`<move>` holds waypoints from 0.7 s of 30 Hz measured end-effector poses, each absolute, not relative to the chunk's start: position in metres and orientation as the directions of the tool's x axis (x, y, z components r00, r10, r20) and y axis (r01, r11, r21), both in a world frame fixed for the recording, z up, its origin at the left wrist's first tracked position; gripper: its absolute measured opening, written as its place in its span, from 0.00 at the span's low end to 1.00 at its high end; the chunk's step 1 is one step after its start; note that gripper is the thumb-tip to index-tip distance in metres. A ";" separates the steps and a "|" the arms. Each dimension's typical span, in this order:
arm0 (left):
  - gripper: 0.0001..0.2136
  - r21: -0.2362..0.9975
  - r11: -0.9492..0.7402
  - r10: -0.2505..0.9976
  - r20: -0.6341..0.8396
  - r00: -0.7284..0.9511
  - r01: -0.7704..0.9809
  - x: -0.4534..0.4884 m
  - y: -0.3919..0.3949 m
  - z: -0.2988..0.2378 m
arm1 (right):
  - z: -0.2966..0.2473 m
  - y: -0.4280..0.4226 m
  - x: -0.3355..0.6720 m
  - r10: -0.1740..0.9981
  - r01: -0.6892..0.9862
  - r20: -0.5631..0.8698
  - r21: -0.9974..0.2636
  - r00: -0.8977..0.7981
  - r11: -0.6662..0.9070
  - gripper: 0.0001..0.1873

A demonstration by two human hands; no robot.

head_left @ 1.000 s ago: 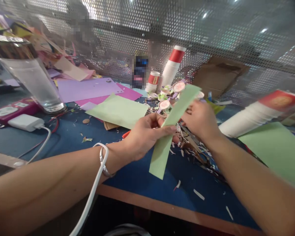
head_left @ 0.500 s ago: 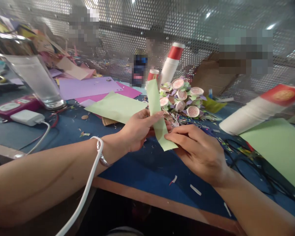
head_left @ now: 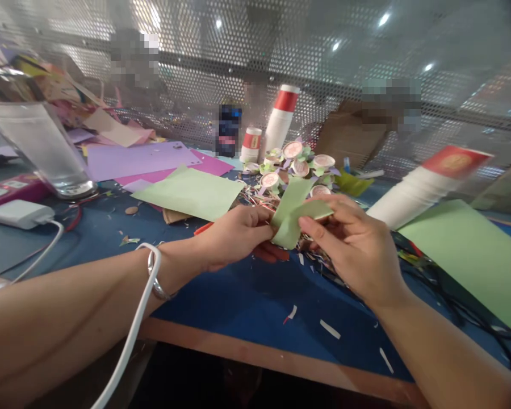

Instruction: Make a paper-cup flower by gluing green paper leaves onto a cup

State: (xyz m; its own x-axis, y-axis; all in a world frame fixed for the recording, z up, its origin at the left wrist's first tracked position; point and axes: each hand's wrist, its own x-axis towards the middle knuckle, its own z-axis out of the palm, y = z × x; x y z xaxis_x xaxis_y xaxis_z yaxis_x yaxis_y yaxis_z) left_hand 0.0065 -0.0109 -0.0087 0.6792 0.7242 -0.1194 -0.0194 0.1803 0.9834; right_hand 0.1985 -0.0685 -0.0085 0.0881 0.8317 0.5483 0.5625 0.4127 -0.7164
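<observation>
With the green paper strip point(head_left: 287, 222) at the centre of the dial, the left hand point(head_left: 238, 236) lies toward 9 o'clock, its thumb and fingers pinching the strip's near-left edge. The right hand point(head_left: 360, 253) comes in from between 3 and 4 o'clock, thumb pressed on the other side of the strip and fingers curled behind, so both grips are closed on the same paper. The strip is bent across itself: one end points toward 1 o'clock, the other toward 3, where the right fingers meet it. It is held up above the blue tabletop point(head_left: 238, 304). A silver bracelet point(head_left: 153, 283) circles the left wrist, and a white cable point(head_left: 128, 338) passes over it. At 12 o'clock, beyond the strip, stands a cluster of small paper discs point(head_left: 293, 150) with coloured petals; past it rises a tall cup stack point(head_left: 276, 136), with a shorter cup stack point(head_left: 251, 150) at 11. Near 3 o'clock a large cup stack point(head_left: 409, 196) leans sideways by a green sheet point(head_left: 472, 261). A pale green sheet point(head_left: 189, 193) lies between 9 and 10, a glass point(head_left: 51, 150) farther out. White paper scraps point(head_left: 330, 329) lie around 5.
</observation>
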 end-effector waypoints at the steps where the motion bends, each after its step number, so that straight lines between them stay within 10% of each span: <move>1: 0.09 0.983 0.182 0.709 -0.127 0.693 -0.006 0.007 -0.012 -0.010 | -0.009 -0.067 0.201 0.858 0.515 0.501 -0.768 0.114 0.380 0.03; 21: 0.06 0.993 -0.031 0.695 -0.063 0.716 0.117 0.008 -0.014 -0.016 | -0.008 -0.058 0.202 0.986 0.004 0.127 -0.992 0.107 0.128 0.35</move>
State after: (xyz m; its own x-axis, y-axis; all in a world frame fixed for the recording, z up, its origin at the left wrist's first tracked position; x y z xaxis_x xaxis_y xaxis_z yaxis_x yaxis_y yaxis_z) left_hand 0.0083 -0.0138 -0.0162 0.7160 0.6953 -0.0627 0.1169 -0.0308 0.9927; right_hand 0.2015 -0.0578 -0.0077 0.1073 0.9861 0.1272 0.0038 0.1276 -0.9918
